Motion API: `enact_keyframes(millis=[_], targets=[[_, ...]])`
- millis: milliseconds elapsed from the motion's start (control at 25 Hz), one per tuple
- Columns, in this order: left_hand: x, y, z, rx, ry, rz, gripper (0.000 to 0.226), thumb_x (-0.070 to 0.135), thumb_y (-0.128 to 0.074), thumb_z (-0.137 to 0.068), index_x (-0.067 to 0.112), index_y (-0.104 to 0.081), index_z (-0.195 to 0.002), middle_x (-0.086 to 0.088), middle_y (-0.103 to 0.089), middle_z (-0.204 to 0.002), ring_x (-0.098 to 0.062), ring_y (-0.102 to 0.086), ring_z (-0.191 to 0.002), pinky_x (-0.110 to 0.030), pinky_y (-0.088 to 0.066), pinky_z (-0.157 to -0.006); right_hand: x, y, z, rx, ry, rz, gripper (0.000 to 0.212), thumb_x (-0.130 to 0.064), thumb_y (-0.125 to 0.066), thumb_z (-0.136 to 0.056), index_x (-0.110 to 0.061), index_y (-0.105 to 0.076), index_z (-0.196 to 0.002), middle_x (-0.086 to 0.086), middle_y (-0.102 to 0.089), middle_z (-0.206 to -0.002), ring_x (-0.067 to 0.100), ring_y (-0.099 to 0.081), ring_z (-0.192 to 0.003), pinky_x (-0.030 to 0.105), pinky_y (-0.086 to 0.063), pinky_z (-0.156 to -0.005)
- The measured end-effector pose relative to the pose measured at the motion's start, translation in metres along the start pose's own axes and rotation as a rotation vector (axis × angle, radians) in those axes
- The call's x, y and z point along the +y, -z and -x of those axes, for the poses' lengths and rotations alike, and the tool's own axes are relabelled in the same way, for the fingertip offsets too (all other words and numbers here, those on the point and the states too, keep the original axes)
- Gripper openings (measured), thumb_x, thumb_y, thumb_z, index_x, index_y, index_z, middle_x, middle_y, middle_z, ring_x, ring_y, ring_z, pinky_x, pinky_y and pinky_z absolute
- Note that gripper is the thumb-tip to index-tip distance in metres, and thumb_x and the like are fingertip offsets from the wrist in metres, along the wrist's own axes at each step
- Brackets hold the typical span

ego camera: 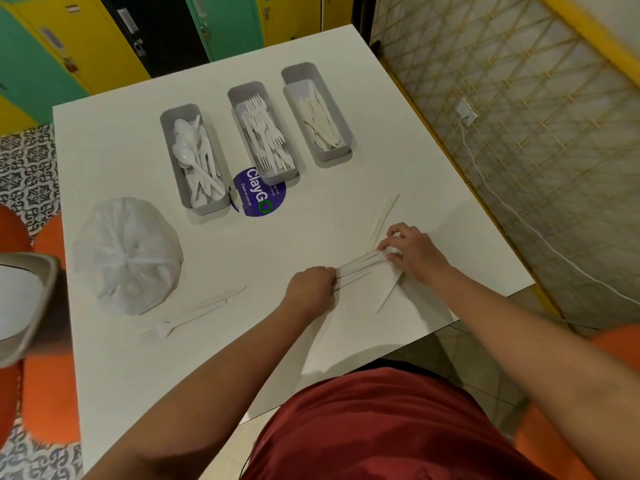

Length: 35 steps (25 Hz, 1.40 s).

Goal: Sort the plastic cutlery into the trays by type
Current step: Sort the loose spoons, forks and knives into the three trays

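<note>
Three grey trays stand at the back of the white table: a spoon tray (221,202) on the left, a fork tray (239,95) in the middle and a knife tray (346,147) on the right. A bundle of white cutlery (360,263) lies between my hands. My left hand (311,287) grips its handle ends. My right hand (412,251) holds the other end with curled fingers. Loose knives (382,220) lie just beyond my right hand, and another knife (389,294) lies under my right wrist. Two forks (187,318) lie at the front left.
A knotted white plastic bag (126,254) sits on the left of the table. A round blue sticker (259,197) is on the table between the spoon and fork trays. The table edge (485,313) runs close by my right arm. Orange seats stand at the left.
</note>
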State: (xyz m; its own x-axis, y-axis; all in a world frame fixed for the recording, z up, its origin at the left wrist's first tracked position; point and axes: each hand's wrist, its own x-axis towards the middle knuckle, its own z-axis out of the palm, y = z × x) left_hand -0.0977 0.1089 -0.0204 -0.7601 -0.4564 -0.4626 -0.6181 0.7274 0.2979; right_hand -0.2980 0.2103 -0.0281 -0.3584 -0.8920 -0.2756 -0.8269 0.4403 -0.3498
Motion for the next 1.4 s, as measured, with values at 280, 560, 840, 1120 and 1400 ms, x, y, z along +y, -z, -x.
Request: enact_keyframes(millis=[280, 560, 840, 1120, 1400], targets=[[-0.015, -0.001, -0.002, 0.006, -0.011, -0.047, 0.031, 0.01, -0.049, -0.084, 0.011, -0.054, -0.115, -0.009, -0.059, -0.115, -0.03, -0.056, -0.105, -0.034, -0.04, -0.085, -0.003, 0.001, -0.005, -0.03, -0.057, -0.039, 0.023, -0.012, -0.058, -0.087, -0.012, -0.063, -0.109, 0.007, -0.05, -0.119, 0.026, -0.05, -0.108, 0.036, -0.035, -0.093], [-0.035, 0.007, 0.001, 0.023, 0.048, 0.312, 0.02, 0.009, -0.05, -0.088, 0.012, -0.063, -0.103, -0.008, -0.065, -0.104, -0.025, -0.059, -0.094, -0.03, -0.044, -0.079, -0.023, 0.012, -0.018, -0.067, -0.027, 0.124, 0.016, -0.022, -0.058, -0.089, -0.014, -0.062, -0.102, 0.003, -0.049, -0.115, 0.023, -0.044, -0.108, 0.03, -0.033, -0.085], [-0.068, 0.037, 0.013, 0.308, 0.151, 1.003, 0.013, 0.01, -0.058, -0.091, 0.014, -0.064, -0.102, 0.002, -0.062, -0.082, 0.001, -0.054, -0.063, -0.01, -0.042, -0.063, -0.065, 0.026, -0.037, -0.092, -0.008, -0.162, 0.009, -0.011, -0.053, -0.091, -0.012, -0.047, -0.084, 0.008, -0.055, -0.089, 0.021, -0.047, -0.074, 0.03, -0.034, -0.063], [-0.102, 0.088, 0.001, 0.505, 0.661, 1.423, 0.036, -0.006, -0.04, -0.083, 0.009, -0.064, -0.106, -0.012, -0.064, -0.097, -0.023, -0.053, -0.084, -0.026, -0.043, -0.063, -0.109, 0.05, -0.085, -0.013, -0.053, -0.413, 0.014, -0.003, -0.046, -0.089, -0.014, -0.054, -0.092, 0.004, -0.054, -0.084, 0.021, -0.048, -0.067, 0.027, -0.041, -0.058], [-0.148, 0.127, -0.002, 0.586, 0.669, 1.459, 0.06, -0.002, -0.057, -0.063, 0.004, -0.06, -0.122, -0.009, -0.066, -0.112, -0.025, -0.062, -0.095, -0.031, -0.052, -0.084, -0.148, 0.057, -0.134, 0.032, -0.214, -0.716, 0.021, 0.003, -0.043, -0.088, -0.014, -0.055, -0.093, 0.001, -0.046, -0.065, 0.016, -0.048, -0.053, 0.028, -0.047, -0.054]])
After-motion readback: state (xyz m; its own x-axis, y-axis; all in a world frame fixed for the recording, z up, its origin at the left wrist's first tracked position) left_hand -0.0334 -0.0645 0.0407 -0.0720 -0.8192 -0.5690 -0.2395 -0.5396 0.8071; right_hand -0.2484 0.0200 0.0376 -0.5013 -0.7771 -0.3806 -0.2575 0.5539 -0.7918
